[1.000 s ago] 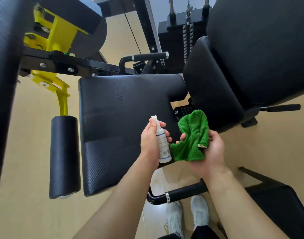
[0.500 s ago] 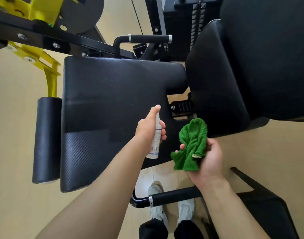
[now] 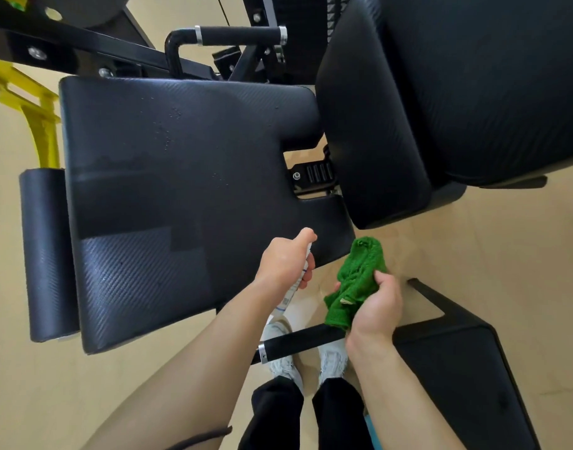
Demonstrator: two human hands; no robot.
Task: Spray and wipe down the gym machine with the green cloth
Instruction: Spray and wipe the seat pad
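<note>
The gym machine's black padded seat (image 3: 181,177) fills the middle of the head view, with small droplets on its upper part. My left hand (image 3: 283,259) grips a small white spray bottle (image 3: 291,292) at the seat's near right corner, one fingertip on top of its nozzle. My right hand (image 3: 374,308) holds the bunched green cloth (image 3: 356,280) just right of the bottle, off the seat and above the floor. The black backrest pad (image 3: 441,92) rises at the upper right.
A black roller pad (image 3: 46,254) hangs left of the seat on a yellow arm (image 3: 41,125). Black grip handles sit at the far side (image 3: 239,35) and near side (image 3: 298,344). My shoes (image 3: 311,362) stand on the beige floor below; another black frame part (image 3: 457,368) lies at the lower right.
The view has tilted down and closer to the seat. My left hand turned the bottle's nozzle toward the seat, with a fingertip over the top. The cloth hand stayed beside it.
</note>
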